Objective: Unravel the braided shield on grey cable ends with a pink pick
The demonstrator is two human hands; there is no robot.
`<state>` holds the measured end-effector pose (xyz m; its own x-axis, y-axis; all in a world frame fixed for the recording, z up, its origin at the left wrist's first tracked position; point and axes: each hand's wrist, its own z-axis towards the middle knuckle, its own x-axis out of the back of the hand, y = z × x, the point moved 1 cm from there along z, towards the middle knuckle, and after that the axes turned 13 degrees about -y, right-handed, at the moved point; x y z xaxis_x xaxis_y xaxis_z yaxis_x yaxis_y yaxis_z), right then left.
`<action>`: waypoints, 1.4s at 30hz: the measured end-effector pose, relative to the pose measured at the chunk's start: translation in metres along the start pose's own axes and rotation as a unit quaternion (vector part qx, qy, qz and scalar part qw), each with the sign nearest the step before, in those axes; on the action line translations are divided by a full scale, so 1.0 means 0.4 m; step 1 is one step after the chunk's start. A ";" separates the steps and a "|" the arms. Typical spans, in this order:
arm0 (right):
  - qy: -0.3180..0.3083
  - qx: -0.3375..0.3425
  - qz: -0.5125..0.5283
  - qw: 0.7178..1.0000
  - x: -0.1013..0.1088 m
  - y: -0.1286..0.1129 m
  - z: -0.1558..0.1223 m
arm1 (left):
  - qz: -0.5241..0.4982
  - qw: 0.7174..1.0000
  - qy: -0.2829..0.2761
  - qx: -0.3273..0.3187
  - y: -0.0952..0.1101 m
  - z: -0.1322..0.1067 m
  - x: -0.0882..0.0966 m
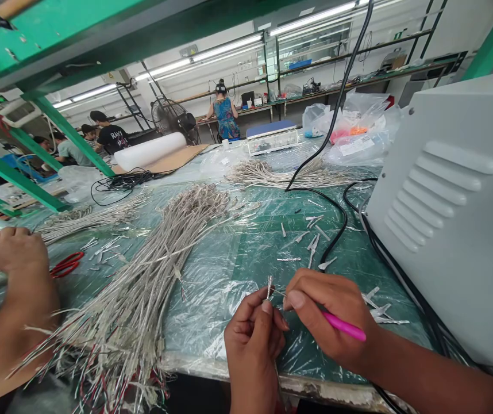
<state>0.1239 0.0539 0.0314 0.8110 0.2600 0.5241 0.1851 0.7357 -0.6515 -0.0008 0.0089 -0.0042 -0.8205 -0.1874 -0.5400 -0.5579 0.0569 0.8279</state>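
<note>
My left hand (253, 339) is closed in a pinch on the frayed end of a thin silver cable (269, 286), held upright over the table's front edge. My right hand (328, 322) is closed on a pink-handled tool (345, 326), and the tool's thin metal tip touches the cable end. To the left of both hands, a big bundle of silver braided cables (156, 270) lies across the plastic-covered green mat (246, 259), with coloured wires showing at its near end.
A co-worker's hand (18, 270) rests on the table at far left near red-handled scissors (66, 265). A grey machine housing (453, 213) fills the right side, with black cords (336, 218) beside it. Cut scraps (311, 241), more cable bundles (272, 172) and plastic bags (354, 135) lie behind.
</note>
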 end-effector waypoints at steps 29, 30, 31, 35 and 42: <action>0.103 -0.079 0.001 0.992 0.000 0.016 0.003 | 0.025 0.999 -0.039 -0.005 0.002 0.007 -0.001; 0.093 -0.071 0.000 0.993 0.001 0.013 0.002 | 0.024 0.999 -0.039 -0.005 0.002 0.007 -0.001; 0.076 -0.059 0.001 0.995 0.001 0.011 0.002 | 0.022 0.999 -0.038 -0.005 0.002 0.007 -0.002; 0.015 -0.013 0.005 1.000 -0.001 0.003 -0.002 | 0.013 1.000 -0.026 0.001 0.002 0.008 -0.003; 0.000 -0.006 -0.002 1.000 -0.005 0.006 -0.002 | 0.010 1.000 -0.010 0.014 0.000 0.006 0.001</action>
<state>0.1231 0.0546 0.0283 0.8104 0.2570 0.5265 0.1947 0.7295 -0.6557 -0.0013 0.0113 -0.0049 -0.8332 -0.1670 -0.5272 -0.5452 0.0880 0.8337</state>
